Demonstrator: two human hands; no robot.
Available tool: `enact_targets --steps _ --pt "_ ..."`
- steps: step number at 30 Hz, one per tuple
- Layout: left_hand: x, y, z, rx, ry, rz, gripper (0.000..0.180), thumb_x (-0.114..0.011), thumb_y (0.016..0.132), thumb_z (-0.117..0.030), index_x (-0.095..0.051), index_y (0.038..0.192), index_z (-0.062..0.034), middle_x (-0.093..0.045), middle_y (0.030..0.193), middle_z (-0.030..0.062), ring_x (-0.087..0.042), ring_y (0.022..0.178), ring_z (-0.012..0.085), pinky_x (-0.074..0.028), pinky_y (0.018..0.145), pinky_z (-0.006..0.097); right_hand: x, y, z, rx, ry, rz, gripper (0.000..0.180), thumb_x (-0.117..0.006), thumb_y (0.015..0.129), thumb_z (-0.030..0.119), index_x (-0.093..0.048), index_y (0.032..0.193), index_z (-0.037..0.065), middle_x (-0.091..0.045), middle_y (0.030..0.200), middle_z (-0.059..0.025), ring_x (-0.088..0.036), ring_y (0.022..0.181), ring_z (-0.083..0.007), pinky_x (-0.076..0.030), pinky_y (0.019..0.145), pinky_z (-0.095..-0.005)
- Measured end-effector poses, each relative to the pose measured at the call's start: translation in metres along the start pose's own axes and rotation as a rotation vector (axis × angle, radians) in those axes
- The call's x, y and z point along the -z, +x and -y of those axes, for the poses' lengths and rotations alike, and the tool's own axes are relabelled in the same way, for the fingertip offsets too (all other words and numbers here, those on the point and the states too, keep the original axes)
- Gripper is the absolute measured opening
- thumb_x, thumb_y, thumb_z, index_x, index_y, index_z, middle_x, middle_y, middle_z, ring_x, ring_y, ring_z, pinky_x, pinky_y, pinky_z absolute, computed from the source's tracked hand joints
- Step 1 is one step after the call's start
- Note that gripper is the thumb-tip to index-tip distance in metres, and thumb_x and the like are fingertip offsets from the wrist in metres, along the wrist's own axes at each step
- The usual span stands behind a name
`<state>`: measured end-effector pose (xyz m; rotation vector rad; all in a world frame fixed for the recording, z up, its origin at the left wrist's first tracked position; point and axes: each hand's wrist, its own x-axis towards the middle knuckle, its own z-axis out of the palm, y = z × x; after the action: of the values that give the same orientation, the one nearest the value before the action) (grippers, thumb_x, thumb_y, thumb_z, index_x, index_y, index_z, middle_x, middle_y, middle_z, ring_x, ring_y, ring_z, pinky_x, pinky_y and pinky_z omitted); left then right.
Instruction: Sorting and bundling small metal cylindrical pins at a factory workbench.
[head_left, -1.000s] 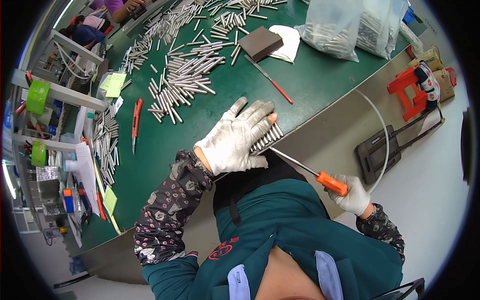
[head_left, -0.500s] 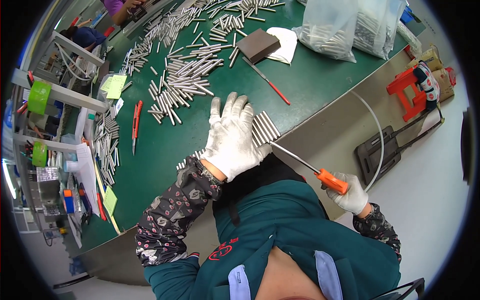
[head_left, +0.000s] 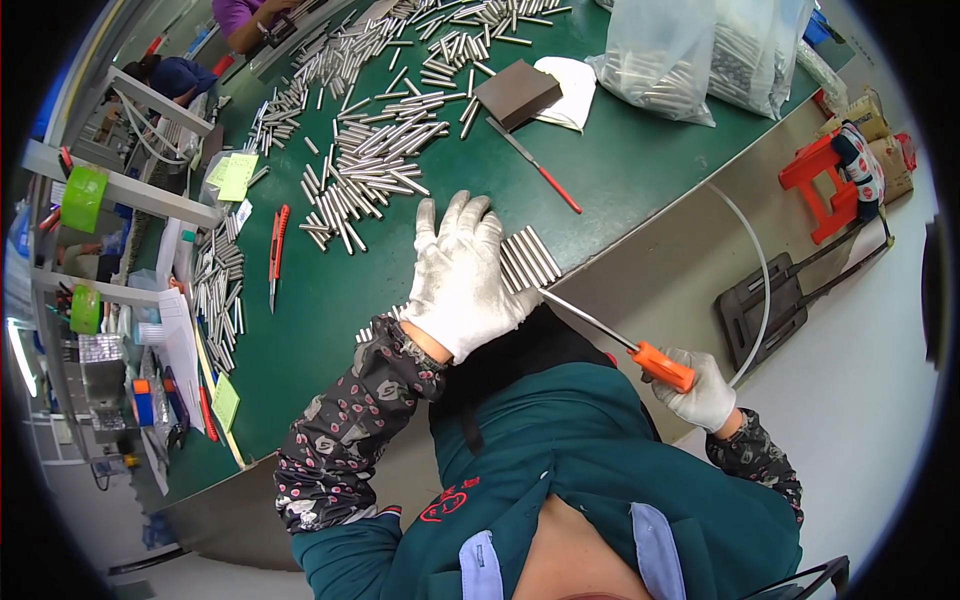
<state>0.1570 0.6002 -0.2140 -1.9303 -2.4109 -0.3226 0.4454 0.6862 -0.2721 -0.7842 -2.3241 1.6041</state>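
A green table (head_left: 620,170) carries scattered metal rods (head_left: 375,165). Right of the rods lie a brown block (head_left: 516,93), a white cloth (head_left: 565,90) and clear bags (head_left: 700,50); left, a red cutter (head_left: 276,250).

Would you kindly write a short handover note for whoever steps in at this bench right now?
Left hand: gloved, flat on a row of metal rods at the near edge of the green table.
Right hand: gloved, gripping the orange-handled file, tip at the rod ends.
Done: this row lined up side by side.
Left: loose rods piled farther back; more in clear bags.
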Motion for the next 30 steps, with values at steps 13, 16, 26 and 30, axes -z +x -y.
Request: enact_targets --steps 13,16,26,30 --pt "-0.004 0.018 0.038 0.051 -0.413 -0.318 0.011 -0.061 0.080 -0.007 -0.063 0.089 -0.0007 -0.063 0.086 0.0106 -0.061 0.080 0.0231 -0.048 0.073 0.030 0.000 -0.005 0.002 0.009 -0.028 0.011 0.007 -0.059 0.071 0.003 -0.053 0.072 -0.001 -0.052 0.066 -0.0144 -0.049 0.058 -0.0310 -0.043 0.056 -0.0336" --pt "-0.002 0.020 0.037 0.149 -0.537 -0.371 0.010 -0.060 0.081 -0.007 -0.063 0.088 -0.0008 -0.063 0.091 0.0074 -0.059 0.082 0.0189 -0.047 0.076 0.029 0.002 -0.007 0.000 -0.012 -0.017 -0.006 0.007 -0.059 0.071 0.003 -0.054 0.073 -0.001 -0.052 0.067 -0.0144 -0.049 0.058 -0.0311 -0.043 0.056 -0.0334" --pt "-0.008 0.021 0.030 0.030 -0.215 -0.352 0.011 -0.064 0.067 -0.012 -0.064 0.069 -0.0011 -0.064 0.088 0.0109 -0.060 0.085 0.0265 -0.048 0.078 0.034 0.007 0.012 0.004 -0.042 -0.017 -0.063 0.009 -0.059 0.071 0.003 -0.059 0.079 -0.002 -0.060 0.073 -0.0131 -0.058 0.064 -0.0274 -0.046 0.062 -0.0305" --pt "-0.002 0.010 0.025 0.039 -0.068 -0.315 0.010 -0.059 0.058 -0.014 -0.060 0.061 -0.0047 -0.061 0.077 0.0102 -0.059 0.080 0.0269 -0.046 0.077 0.040 0.001 0.017 0.011 -0.090 0.150 -0.122 0.016 -0.057 0.073 0.002 -0.059 0.088 -0.002 -0.064 0.079 -0.0073 -0.060 0.068 -0.0161 -0.048 0.068 -0.0274"
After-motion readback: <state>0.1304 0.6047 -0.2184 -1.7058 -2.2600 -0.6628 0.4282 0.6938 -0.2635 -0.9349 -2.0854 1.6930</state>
